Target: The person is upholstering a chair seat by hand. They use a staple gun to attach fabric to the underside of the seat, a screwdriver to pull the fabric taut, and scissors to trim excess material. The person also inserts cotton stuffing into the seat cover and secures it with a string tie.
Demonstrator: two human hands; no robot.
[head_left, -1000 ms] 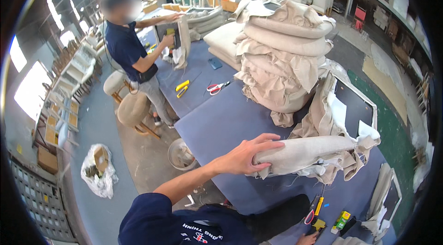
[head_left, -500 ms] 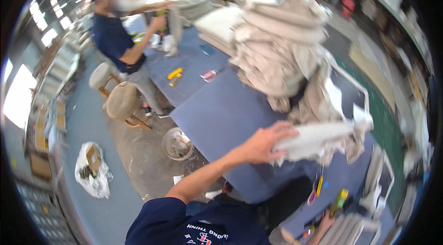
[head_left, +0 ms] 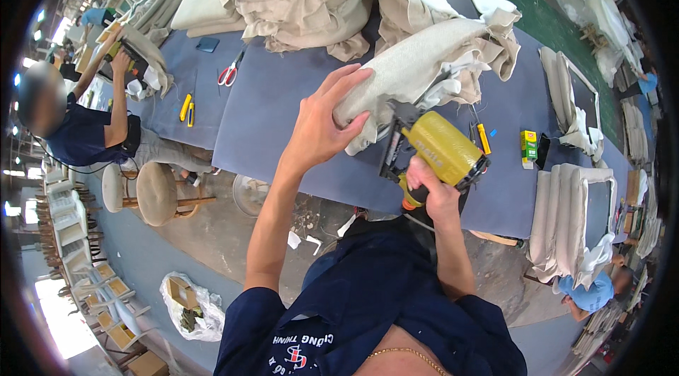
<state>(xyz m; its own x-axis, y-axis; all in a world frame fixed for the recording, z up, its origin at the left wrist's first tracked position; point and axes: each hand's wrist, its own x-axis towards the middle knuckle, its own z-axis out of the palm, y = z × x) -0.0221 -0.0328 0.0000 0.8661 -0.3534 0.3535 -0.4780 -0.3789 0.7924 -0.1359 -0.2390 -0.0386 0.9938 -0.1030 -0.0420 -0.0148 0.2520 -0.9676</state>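
Observation:
A long, padded piece covered in beige fabric (head_left: 414, 58) stands tilted over the blue-grey table, with loose cloth and white lining bunched along its right side. My left hand (head_left: 329, 118) grips its near left end, fingers on top and thumb below. In my right hand (head_left: 433, 188) is a yellow and black pneumatic staple gun (head_left: 444, 141), my fingers wrapped round its handle. The gun's black nose lies close to the piece's lower edge; whether they touch I cannot tell. A hose trails below the handle.
Beige covers (head_left: 297, 1) are heaped at the back. Red-handled scissors (head_left: 228, 75) and yellow cutters (head_left: 185, 108) lie left on the table (head_left: 269, 157). A yellow-green box (head_left: 528, 148) and stacked padded frames (head_left: 566, 213) stand right. A co-worker (head_left: 92, 128) works at far left beside stools (head_left: 157, 192).
My right hand has come up from the lower right with the staple gun, now beside the padded piece. My left hand still holds that piece's end. The view has swung right.

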